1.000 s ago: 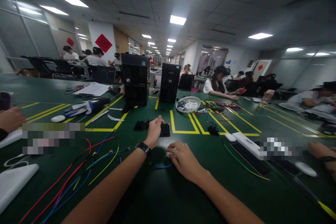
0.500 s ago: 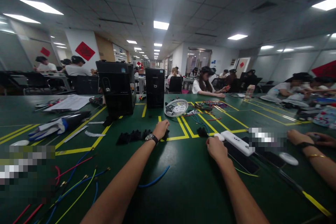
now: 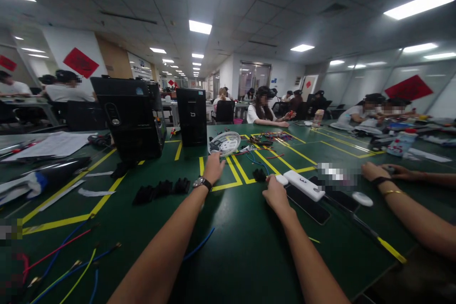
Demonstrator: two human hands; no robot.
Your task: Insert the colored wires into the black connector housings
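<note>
Your left hand (image 3: 213, 170) is sitting at the near edge of the white basket (image 3: 231, 144). I cannot tell how far apart its fingers are sitting, or if they are holding the basket. Your right hand (image 3: 276, 195) is showing bent fingers beside a little white case (image 3: 281, 179); I cannot tell if it is holding anything. A white box (image 3: 302, 185) and a black phone (image 3: 309, 205) are lying just right of that hand. Black clumps (image 3: 164, 190) are lying left of your left hand. A blue wire (image 3: 200, 246) is lying between your arms.
</note>
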